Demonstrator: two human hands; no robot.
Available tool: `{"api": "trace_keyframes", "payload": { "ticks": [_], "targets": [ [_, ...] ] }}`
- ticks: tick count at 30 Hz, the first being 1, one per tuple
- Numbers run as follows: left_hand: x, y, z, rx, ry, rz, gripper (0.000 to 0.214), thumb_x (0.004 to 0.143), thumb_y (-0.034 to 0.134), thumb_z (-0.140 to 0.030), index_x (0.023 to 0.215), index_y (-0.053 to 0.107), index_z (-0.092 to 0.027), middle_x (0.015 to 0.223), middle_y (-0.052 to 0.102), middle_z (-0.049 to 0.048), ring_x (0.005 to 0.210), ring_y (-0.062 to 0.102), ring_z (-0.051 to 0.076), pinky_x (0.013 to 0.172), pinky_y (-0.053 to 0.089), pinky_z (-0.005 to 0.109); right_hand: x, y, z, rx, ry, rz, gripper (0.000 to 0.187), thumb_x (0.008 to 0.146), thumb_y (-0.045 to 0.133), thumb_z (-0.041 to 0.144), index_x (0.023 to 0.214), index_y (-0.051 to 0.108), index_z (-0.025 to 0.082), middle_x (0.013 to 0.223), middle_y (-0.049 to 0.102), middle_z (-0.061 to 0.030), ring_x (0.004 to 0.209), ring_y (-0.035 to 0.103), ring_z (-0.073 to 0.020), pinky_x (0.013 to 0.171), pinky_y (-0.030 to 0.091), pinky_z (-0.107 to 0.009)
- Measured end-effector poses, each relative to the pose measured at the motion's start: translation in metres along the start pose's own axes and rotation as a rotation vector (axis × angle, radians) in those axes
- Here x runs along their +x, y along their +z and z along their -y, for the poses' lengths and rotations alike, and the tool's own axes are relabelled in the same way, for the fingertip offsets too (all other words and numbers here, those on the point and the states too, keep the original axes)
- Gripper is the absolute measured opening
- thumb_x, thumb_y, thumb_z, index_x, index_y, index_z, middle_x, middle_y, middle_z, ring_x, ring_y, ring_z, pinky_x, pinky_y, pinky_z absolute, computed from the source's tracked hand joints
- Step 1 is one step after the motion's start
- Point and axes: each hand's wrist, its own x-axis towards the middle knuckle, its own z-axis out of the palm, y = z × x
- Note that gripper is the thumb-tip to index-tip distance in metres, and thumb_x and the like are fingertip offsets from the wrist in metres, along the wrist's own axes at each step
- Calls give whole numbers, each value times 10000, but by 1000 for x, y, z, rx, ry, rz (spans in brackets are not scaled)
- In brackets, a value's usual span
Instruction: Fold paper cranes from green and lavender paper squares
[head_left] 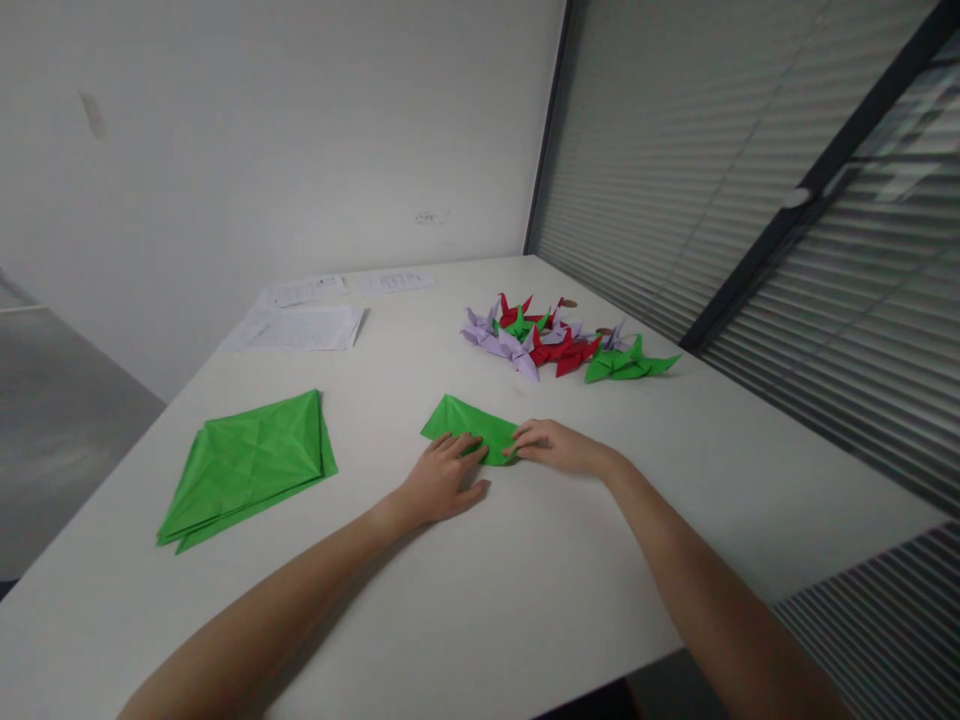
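A folded sheet of green paper [472, 420] lies flat on the white table [480, 600] in front of me. My left hand [448, 476] rests on its near edge, fingers stretched over the paper and the thumb apart on the tabletop. At the paper's right end, my right hand [551, 445] pinches the corner between thumb and fingers. Part of the sheet's lower edge is hidden under my left fingers.
To the left lies a stack of creased green paper sheets [251, 460]. Several folded paper cranes [555, 345] in red, lilac and green cluster at the back right, near the window blinds [675, 170]. Printed papers [304, 325] lie at the back left.
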Motion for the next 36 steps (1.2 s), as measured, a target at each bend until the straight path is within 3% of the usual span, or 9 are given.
{"api": "trace_keyframes", "payload": {
  "ticks": [4, 8, 13, 21, 28, 36],
  "targets": [
    [0, -2, -3, -16, 56, 15, 648, 891, 486, -568, 1388, 452, -153, 1339, 545, 153, 1252, 490, 311, 1082, 345, 484, 4, 4, -7, 69, 61, -77, 319, 897, 516, 397, 964, 718, 160, 919, 695, -72, 863, 611, -192, 810, 453, -314],
    [0, -5, -7, 3, 41, 33, 642, 875, 472, -623, 1337, 510, -179, 1325, 550, 151, 1165, 539, 317, 1010, 378, 495, 11, 13, -4, 135, 106, -163, 313, 911, 462, 391, 885, 659, 149, 784, 646, -32, 738, 568, -167, 683, 426, -269],
    [0, -7, -9, -13, 60, 49, 597, 863, 475, -646, 1219, 579, -178, 1404, 486, 171, 1207, 499, 343, 976, 373, 523, 16, 21, 9, -142, 147, -322, 274, 958, 401, 332, 895, 623, 183, 702, 606, 0, 635, 527, -148, 616, 335, -250],
    [1, -6, -4, -77, 140, 90, 646, 893, 423, -647, 1268, 533, -133, 1385, 494, 189, 1308, 433, 333, 1097, 314, 519, 24, 32, 19, -525, 289, -313, 281, 998, 358, 316, 981, 620, 215, 778, 708, -28, 698, 620, -173, 705, 322, -276],
    [-1, -4, -4, -99, 179, 93, 564, 882, 486, -609, 1160, 617, -136, 1244, 565, 168, 1327, 424, 355, 1134, 286, 560, 29, 34, 19, -526, 370, -323, 242, 973, 429, 342, 980, 633, 212, 848, 740, -43, 758, 656, -176, 765, 358, -279],
    [-2, -2, -3, -130, 187, 66, 432, 907, 510, -495, 1121, 646, -145, 1201, 621, 145, 1275, 500, 300, 1130, 323, 523, 32, 32, 14, -438, 407, -348, 214, 949, 463, 327, 969, 651, 226, 944, 744, -38, 853, 667, -182, 735, 387, -260]
  ]
}}
